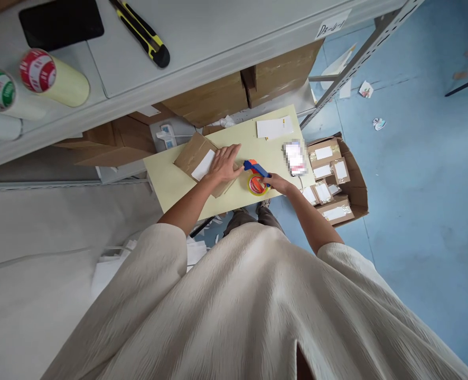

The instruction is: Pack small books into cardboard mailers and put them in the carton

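On a pale yellow table (162,182) lies a cardboard box (194,150) with a white label (203,164) on top. My left hand (225,162) rests on the box with its fingers stretched out over the label's right side. Just right of it, my right hand (277,182) grips a blue and orange tape dispenser (260,170) that carries a roll of yellow-edged tape (258,185). The dispenser's blue front end points toward my left hand, a little apart from the box. Part of the box is hidden under my left hand and forearm.
A white paper (273,128) and a blurred phone-like device (295,157) lie on the table. At right, an open carton (358,190) holds several labelled boxes. The shelf (202,31) above bears tape rolls (55,79), a phone (62,22) and a utility knife (142,32).
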Demonstrator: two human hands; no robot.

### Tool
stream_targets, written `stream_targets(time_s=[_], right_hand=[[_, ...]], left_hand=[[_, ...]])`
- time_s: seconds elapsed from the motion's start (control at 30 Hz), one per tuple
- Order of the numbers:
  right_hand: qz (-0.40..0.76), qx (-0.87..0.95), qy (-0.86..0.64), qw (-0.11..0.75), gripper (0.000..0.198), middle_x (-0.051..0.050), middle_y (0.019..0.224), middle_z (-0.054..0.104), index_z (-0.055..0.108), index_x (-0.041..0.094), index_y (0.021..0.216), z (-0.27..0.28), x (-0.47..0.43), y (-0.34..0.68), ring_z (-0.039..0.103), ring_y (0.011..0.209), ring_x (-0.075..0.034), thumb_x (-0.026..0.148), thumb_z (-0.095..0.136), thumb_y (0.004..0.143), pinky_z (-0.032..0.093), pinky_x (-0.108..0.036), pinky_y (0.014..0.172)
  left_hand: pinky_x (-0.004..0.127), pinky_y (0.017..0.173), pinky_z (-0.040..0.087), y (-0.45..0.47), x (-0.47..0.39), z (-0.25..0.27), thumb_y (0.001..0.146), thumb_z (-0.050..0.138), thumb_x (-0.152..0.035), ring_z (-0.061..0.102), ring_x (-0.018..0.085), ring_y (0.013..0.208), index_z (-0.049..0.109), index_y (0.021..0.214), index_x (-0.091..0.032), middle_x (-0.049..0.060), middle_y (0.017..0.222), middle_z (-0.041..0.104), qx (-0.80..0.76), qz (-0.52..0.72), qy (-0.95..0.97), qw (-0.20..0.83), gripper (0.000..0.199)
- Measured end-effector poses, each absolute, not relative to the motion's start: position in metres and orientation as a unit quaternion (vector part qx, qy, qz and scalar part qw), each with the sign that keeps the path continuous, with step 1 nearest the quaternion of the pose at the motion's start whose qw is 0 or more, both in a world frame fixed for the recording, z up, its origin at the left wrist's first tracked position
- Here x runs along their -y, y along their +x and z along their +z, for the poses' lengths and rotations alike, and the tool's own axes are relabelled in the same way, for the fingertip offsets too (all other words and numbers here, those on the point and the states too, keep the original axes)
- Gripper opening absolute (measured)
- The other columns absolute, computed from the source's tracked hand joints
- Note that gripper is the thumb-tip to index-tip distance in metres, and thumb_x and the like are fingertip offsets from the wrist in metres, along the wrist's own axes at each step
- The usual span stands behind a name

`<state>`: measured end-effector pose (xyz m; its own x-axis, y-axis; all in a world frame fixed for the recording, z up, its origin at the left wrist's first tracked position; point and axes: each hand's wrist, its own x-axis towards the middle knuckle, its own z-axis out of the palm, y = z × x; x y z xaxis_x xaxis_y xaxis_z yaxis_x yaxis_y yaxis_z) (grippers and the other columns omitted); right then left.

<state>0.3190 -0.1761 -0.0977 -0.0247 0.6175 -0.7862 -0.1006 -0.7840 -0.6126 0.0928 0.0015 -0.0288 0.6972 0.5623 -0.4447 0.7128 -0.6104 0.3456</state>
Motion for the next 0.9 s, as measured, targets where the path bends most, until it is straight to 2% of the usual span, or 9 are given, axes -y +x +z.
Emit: stream_targets(time_s=[0.17, 0.33, 0.47, 0.57, 0.73, 0.9], right_hand=[[0.720, 0.199, -0.617, 0.249, 0.040, -0.006, 0.091, 0.075, 0.076, 0.020, 0.101, -0.097, 0.182, 0.334, 0.063, 0.088, -0.022, 0.040, 0.093, 0.070, 0.047, -0.029, 0.072], [0.765, 0.135, -0.571, 0.265, 0.042, -0.008, 0.096, 0.080, 0.075, 0.021, 0.100, -0.097, 0.197, 0.339, 0.070, 0.089, -0.023, 0.034, 0.095, 0.066, 0.056, -0.028, 0.072], [0.784, 0.111, -0.542, 0.281, 0.041, -0.007, 0.094, 0.080, 0.076, 0.021, 0.101, -0.099, 0.198, 0.334, 0.072, 0.086, -0.023, 0.032, 0.095, 0.065, 0.059, -0.027, 0.071], [0.793, 0.121, -0.529, 0.275, 0.041, -0.007, 0.096, 0.081, 0.077, 0.022, 0.101, -0.104, 0.199, 0.333, 0.072, 0.087, -0.022, 0.032, 0.095, 0.067, 0.058, -0.027, 0.070], [0.778, 0.142, -0.546, 0.278, 0.044, -0.005, 0.098, 0.082, 0.077, 0.021, 0.104, -0.117, 0.203, 0.326, 0.072, 0.089, -0.022, 0.033, 0.097, 0.066, 0.056, -0.027, 0.073], [0.778, 0.157, -0.538, 0.285, 0.046, -0.006, 0.099, 0.082, 0.079, 0.020, 0.105, -0.122, 0.206, 0.321, 0.071, 0.091, -0.022, 0.034, 0.095, 0.065, 0.053, -0.027, 0.072]], left_hand=[[0.065, 0.143, 0.025, 0.094, -0.024, -0.036, 0.095, 0.078, -0.058, 0.033, 0.050, 0.174, 0.026, 0.190, -0.024, 0.018, 0.187, 0.047, -0.438, -0.121, 0.857, 0.244, 0.113], [0.065, 0.140, 0.033, 0.111, -0.045, -0.062, 0.103, 0.072, -0.056, 0.046, 0.044, 0.167, 0.047, 0.178, -0.031, 0.014, 0.167, 0.068, -0.578, 0.037, 0.777, 0.246, 0.084], [0.070, 0.135, 0.033, 0.130, -0.060, -0.076, 0.113, 0.063, -0.048, 0.051, 0.043, 0.162, 0.057, 0.166, -0.024, 0.018, 0.154, 0.077, -0.670, 0.093, 0.708, 0.205, 0.058], [0.073, 0.132, 0.036, 0.135, -0.071, -0.080, 0.115, 0.060, -0.051, 0.054, 0.044, 0.160, 0.065, 0.157, -0.024, 0.018, 0.148, 0.080, -0.682, 0.099, 0.702, 0.181, 0.050], [0.074, 0.132, 0.040, 0.123, -0.078, -0.077, 0.108, 0.063, -0.069, 0.046, 0.047, 0.169, 0.071, 0.153, -0.030, 0.020, 0.161, 0.072, -0.599, 0.081, 0.777, 0.178, 0.060], [0.074, 0.143, 0.026, 0.093, -0.058, -0.059, 0.100, 0.072, -0.070, 0.034, 0.048, 0.177, 0.064, 0.166, -0.026, 0.020, 0.184, 0.050, -0.402, 0.022, 0.891, 0.211, 0.079]])
